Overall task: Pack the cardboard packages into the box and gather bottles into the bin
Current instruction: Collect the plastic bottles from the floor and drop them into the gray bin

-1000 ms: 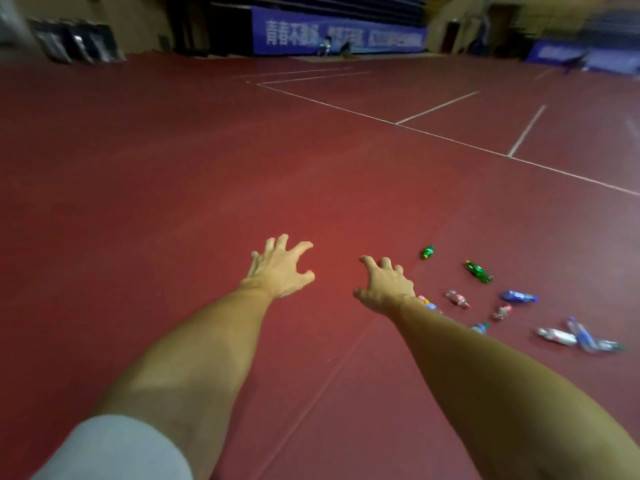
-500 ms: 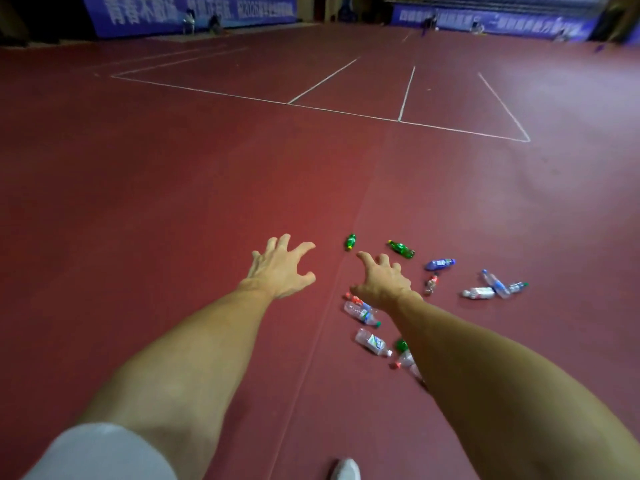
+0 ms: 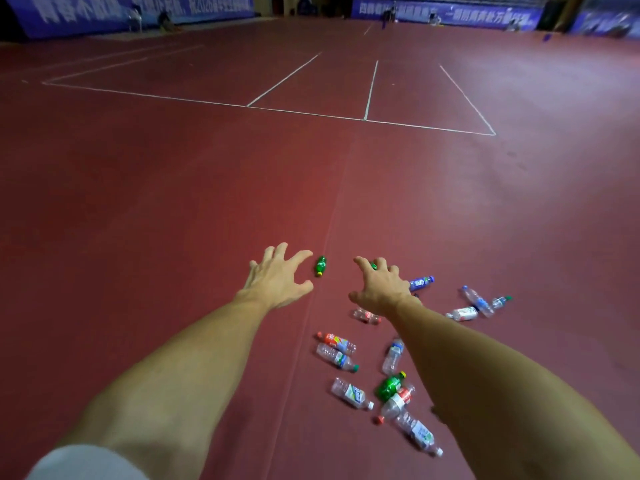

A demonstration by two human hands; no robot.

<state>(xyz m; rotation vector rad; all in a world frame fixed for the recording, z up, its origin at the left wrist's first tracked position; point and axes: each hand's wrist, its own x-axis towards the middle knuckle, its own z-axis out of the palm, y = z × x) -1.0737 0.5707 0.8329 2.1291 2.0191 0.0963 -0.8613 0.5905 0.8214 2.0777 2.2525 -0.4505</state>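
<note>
right hand hides most of a green bottle | far banners blurred, text probably unreadable

A dim sports hall is shown, covered by a dark red floor marked with white court lines. The far walls are lined with blue banners.

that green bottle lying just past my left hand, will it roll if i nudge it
Probably: the green bottle lies on its side on the smooth red floor, so a sideways nudge should roll it. It looks like small, thin plastic, so likely light and easily squeezed.
</note>
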